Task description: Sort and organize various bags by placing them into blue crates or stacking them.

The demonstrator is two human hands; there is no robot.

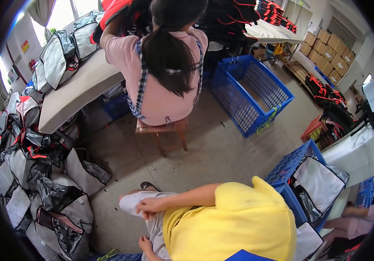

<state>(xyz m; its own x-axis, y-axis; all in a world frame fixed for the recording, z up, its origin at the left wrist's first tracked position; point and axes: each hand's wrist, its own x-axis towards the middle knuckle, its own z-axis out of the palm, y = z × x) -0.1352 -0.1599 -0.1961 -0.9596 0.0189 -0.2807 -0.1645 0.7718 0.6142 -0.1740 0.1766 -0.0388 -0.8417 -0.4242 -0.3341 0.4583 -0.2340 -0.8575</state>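
Observation:
I sit with both forearms over my grey shorts [154, 235], wearing a yellow shirt. My right hand [149, 208] hangs just past my knee with its fingers curled, and no object shows in it. Lower down, my left hand [144, 243] lies near my lap, fingers bent in; nothing is seen in it. Nearest on the floor to the left is a heap of grey and black bag pieces [50, 191] with silvery lining. A blue crate rim [117, 257] with a green tie shows at the lower edge.
A co-worker in a pink shirt [165, 95] sits on a wooden stool [163, 127] ahead, facing a padded bench [76, 89]. A blue crate [252, 98] stands right of them; another, with bag pieces [317, 178], is at my right. Cartons [328, 56] are stacked far right.

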